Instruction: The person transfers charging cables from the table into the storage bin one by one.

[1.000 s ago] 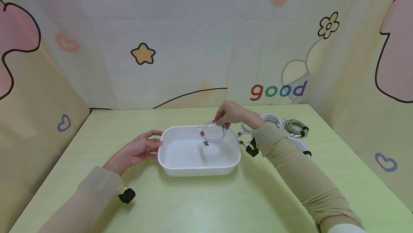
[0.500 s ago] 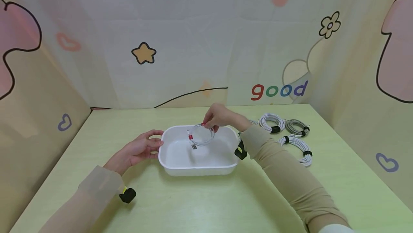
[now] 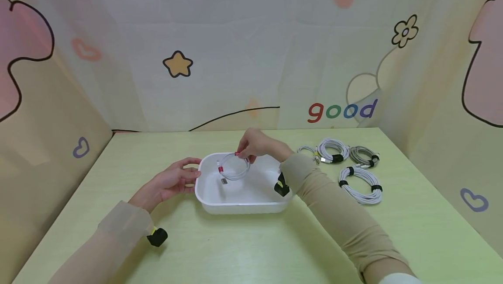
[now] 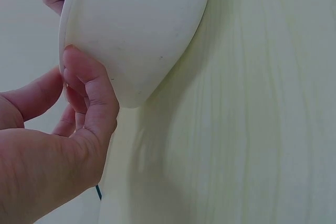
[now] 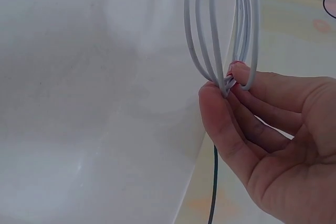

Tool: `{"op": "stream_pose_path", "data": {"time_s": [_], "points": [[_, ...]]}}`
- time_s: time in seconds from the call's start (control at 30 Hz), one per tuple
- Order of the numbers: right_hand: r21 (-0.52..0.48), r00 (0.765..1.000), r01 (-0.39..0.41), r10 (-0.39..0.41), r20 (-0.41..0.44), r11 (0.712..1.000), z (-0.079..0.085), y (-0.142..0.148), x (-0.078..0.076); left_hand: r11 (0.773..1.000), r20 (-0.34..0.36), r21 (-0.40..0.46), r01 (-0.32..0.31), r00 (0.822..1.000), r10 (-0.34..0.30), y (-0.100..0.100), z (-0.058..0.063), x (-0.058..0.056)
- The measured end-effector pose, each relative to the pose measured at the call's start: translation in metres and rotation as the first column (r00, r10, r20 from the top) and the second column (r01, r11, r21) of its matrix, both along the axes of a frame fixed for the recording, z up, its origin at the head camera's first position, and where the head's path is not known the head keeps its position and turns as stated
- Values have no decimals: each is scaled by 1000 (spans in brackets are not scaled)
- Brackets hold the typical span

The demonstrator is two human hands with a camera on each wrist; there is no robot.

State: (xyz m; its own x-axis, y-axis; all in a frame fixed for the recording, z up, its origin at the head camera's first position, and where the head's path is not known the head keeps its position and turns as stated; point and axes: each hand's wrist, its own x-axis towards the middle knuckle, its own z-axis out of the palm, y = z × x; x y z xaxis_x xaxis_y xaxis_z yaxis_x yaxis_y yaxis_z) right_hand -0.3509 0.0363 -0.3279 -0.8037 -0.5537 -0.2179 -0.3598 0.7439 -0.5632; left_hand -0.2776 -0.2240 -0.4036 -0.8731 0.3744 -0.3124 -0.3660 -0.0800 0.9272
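The right hand point(image 3: 255, 145) pinches a small coiled white cable with red ties point(image 3: 232, 168) at the top of its loop, thumb and fingertips point(image 5: 220, 103) closed on the strands, so the coil hangs upright over the inside of the white rectangular plastic tub point(image 3: 239, 207) and clear of its floor. Held from above like this, the loop keeps its shape and its metal plug end dangles lowest, toward the left part of the tub.

The left hand point(image 3: 169, 183) rests against the tub's left rim, its curled fingers point(image 4: 92, 85) touching the outer wall and the thumb apart from it. This looks like a steadying hold, keeping the light tub from sliding on the surface.

To the right, well apart from the tub, lie three larger coiled cables bound with black straps point(image 3: 359, 183) and a thinner loose cable beside them, grouped within the right arm's reach.

The pale green wood-grain surface point(image 3: 251, 249) carries everything. Cream fabric walls point(image 3: 251, 57) enclose it on three sides, printed with a star, hearts, a flower and the word "good".
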Motion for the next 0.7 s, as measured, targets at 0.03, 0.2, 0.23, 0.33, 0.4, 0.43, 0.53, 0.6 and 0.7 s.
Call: {"op": "stream_pose_path", "data": {"time_s": [0.03, 0.2, 0.23, 0.33, 0.4, 0.43, 0.53, 0.6, 0.7], "points": [[-2, 1000, 1, -1, 3, 1000, 0, -1, 0, 1000, -1, 2, 1, 1000, -1, 0, 0, 0], [-18, 1000, 11, -11, 7, 1000, -2, -7, 1, 1000, -1, 7, 3, 1000, -3, 0, 0, 0], [-21, 1000, 14, -14, 9, 1000, -2, -7, 1, 1000, -1, 8, 2, 1000, -2, 0, 0, 0], [-4, 1000, 12, -12, -10, 1000, 0, -7, 3, 1000, -5, 8, 6, 1000, -6, 1, 0, 0], [21, 999, 4, -4, -43, 1000, 3, -5, 4, 1000, -4, 9, 4, 1000, -4, 1, 0, 0], [33, 998, 1, 1, -65, 999, 5, -2, 5, 1000, -5, 8, 3, 1000, -3, 1, 0, 0], [38, 992, 4, 1, -129, 999, 11, 10, 6, 1000, -4, 7, 0, 1000, 0, 1, 0, -1], [6, 987, 20, -18, -157, 1000, 12, 23, 4, 1000, -6, 6, 3, 1000, -3, 1, 0, -1], [-34, 976, 66, -72, -203, 997, 10, 44, 2, 1000, -5, 1, 6, 1000, -6, 1, 0, 0]]}}
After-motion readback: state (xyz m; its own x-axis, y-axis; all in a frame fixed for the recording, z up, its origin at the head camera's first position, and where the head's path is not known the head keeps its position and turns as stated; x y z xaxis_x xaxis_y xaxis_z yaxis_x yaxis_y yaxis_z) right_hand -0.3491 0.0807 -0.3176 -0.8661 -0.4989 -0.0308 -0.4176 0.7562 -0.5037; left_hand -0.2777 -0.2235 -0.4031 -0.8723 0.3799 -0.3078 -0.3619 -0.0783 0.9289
